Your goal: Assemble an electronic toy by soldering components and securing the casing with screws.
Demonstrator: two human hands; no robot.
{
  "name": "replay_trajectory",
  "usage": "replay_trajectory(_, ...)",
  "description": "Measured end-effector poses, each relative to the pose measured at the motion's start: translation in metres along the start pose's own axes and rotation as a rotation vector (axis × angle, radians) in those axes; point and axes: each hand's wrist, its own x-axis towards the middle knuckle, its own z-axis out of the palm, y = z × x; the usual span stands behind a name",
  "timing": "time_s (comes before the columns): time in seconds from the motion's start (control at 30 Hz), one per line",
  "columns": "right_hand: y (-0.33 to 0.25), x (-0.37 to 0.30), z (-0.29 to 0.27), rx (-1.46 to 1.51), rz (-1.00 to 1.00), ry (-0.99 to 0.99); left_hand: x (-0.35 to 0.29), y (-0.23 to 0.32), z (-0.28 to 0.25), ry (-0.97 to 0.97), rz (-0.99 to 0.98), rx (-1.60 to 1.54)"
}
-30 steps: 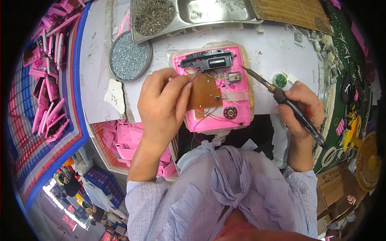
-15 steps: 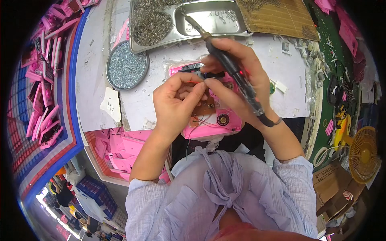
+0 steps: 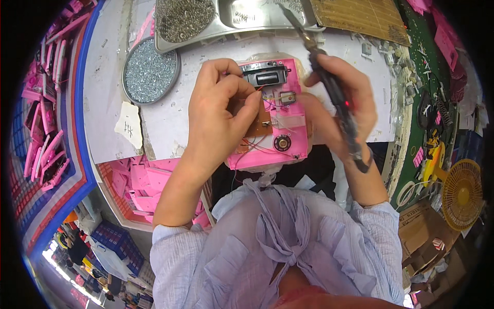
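Note:
An open pink plastic casing (image 3: 297, 126) lies on the bench in front of me. It carries a black molded part (image 3: 268, 77), a small metal motor (image 3: 287, 98), a brown circuit board (image 3: 263, 122), thin wires and a round black part (image 3: 282, 143). My left hand (image 3: 218, 110) is over the casing's left side, thumb and fingertips pinched near a thin red wire (image 3: 260, 88). My right hand (image 3: 352, 98), slightly blurred, grips a black-handled soldering iron (image 3: 334, 90) at the casing's right. Its metal tip points up and left, toward the tray.
Beyond the casing is a metal tray (image 3: 222, 27) holding small springs, beside a brown board (image 3: 360, 18). A round dish of screws (image 3: 152, 72) sits left. Pink parts fill a bin (image 3: 146, 180) below. Small pale parts line the right edge; a yellow fan (image 3: 462, 194) stands farther right.
My right hand has drawn back to the right with the soldering iron, away from my left fingers. The casing's parts show more now. My left hand keeps its pinch; the whole view has shifted slightly.

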Motion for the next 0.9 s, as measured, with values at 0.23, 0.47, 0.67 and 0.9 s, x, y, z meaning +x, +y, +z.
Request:
replay_trajectory(0.23, 0.002, -0.006, -0.034, -0.005, -0.159, -0.099, -0.004, -0.001, 0.003, -0.009, -0.001, 0.041)
replay_trajectory(0.47, -0.002, -0.007, -0.030, -0.076, -0.290, -0.235, -0.004, -0.004, 0.005, 0.029, 0.009, 0.060)
replay_trajectory(0.67, -0.004, -0.013, -0.025, -0.112, -0.315, -0.270, -0.006, -0.004, 0.007, 0.039, -0.040, 0.037)
replay_trajectory(0.9, -0.004, -0.012, -0.021, -0.130, -0.325, -0.279, -0.007, -0.003, 0.007, 0.029, -0.077, 0.009)
